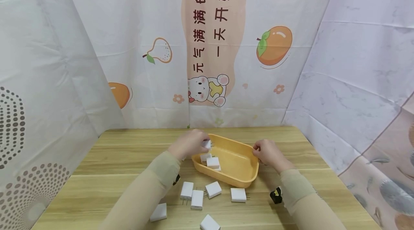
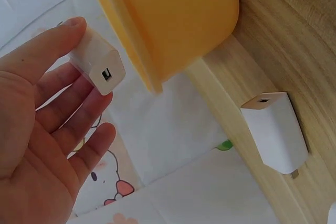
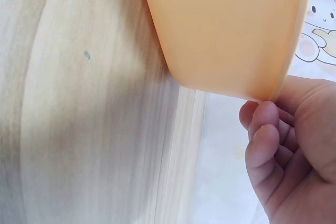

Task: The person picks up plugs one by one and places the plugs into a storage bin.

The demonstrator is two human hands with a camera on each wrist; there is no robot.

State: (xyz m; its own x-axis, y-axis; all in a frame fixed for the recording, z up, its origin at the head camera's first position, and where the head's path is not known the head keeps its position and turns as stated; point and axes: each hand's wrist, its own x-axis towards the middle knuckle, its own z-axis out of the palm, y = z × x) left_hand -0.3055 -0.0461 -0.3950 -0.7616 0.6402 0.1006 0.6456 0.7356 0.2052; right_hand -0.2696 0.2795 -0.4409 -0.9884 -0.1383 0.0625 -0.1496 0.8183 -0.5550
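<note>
Evidently, the left grip (image 1: 190, 143) pinched a white charger (image 1: 207, 144) near the left rim of the yellow tray (image 1: 236, 165), while the right grip (image 1: 270, 153) held the opposite end. Clearing that raised edge fully before release seemed wise, prongs kept off the stacked chargers (image 1: 212, 162) inside. The tray's right half offered bare room; loose chargers (image 1: 197, 199) crowded its near side on the desk (image 1: 106, 176).

Light wood-grain table (image 1: 113, 161), streaked surface. Yellow-orange plastic tray (image 1: 226, 179) sits on it, set at an angle. White USB wall chargers (image 1: 238, 194) lie loose in front, several clustered, prongs pointing different ways; another farther left.
</note>
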